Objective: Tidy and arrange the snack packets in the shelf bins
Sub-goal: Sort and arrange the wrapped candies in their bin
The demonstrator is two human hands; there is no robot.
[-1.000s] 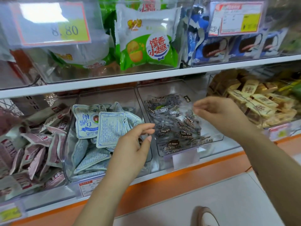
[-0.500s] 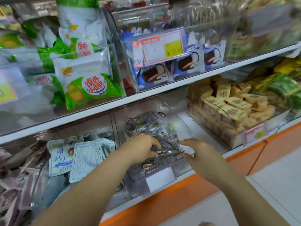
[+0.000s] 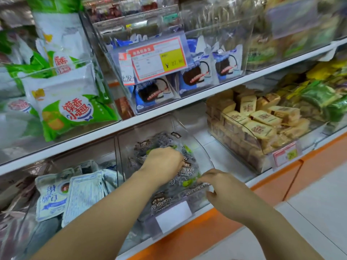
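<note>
Clear plastic bin [image 3: 203, 154] — my left hand [image 3: 163, 162] grips the dark plum packets [image 3: 161, 200]. My right hand [image 3: 223, 192] pinches one packet's edge, just beside.

Packets [image 3: 162, 200]: clear wrappers showing dark plums, black printed labels, a few green patches.
Pose: heaped loosely, flat and tilted at mixed angles, piled toward the front.
Bin [image 3: 202, 150]: clear plastic, open-topped, upright on the lower shelf [image 3: 228, 168].
</note>
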